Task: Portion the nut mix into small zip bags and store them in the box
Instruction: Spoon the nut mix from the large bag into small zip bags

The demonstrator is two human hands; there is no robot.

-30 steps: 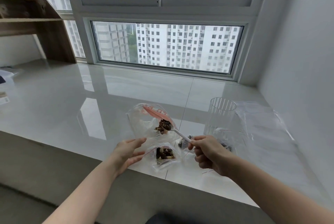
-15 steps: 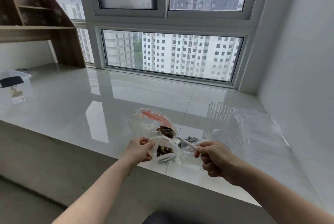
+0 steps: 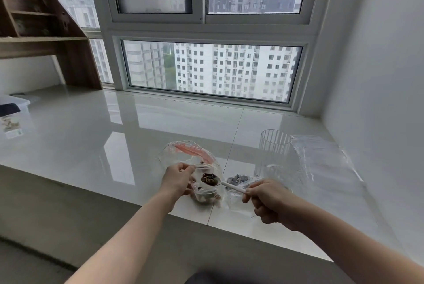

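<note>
My left hand (image 3: pixel 177 177) pinches the upper edge of a small clear zip bag (image 3: pixel 206 194) and holds it open above the sill; some nut mix lies at its bottom. My right hand (image 3: pixel 267 198) grips the handle of a white plastic spoon (image 3: pixel 229 185). The spoon's bowl is heaped with nut mix (image 3: pixel 209 178) and sits over the small bag's mouth. Behind them stands a larger clear bag with a red zip strip (image 3: pixel 191 151). Another small bag with dark pieces (image 3: pixel 238 179) lies just right of the spoon.
A ribbed clear cup (image 3: pixel 274 143) stands at the right, with crumpled clear plastic (image 3: pixel 321 164) beside it along the white wall. A clear storage box (image 3: pixel 16 106) and a printed packet (image 3: pixel 10 124) sit at the far left. The sill's front edge runs just under my hands.
My left hand reached in, took the small bag's edge and lifted it upright. My right hand carried the loaded spoon from the large bag to the small bag's mouth.
</note>
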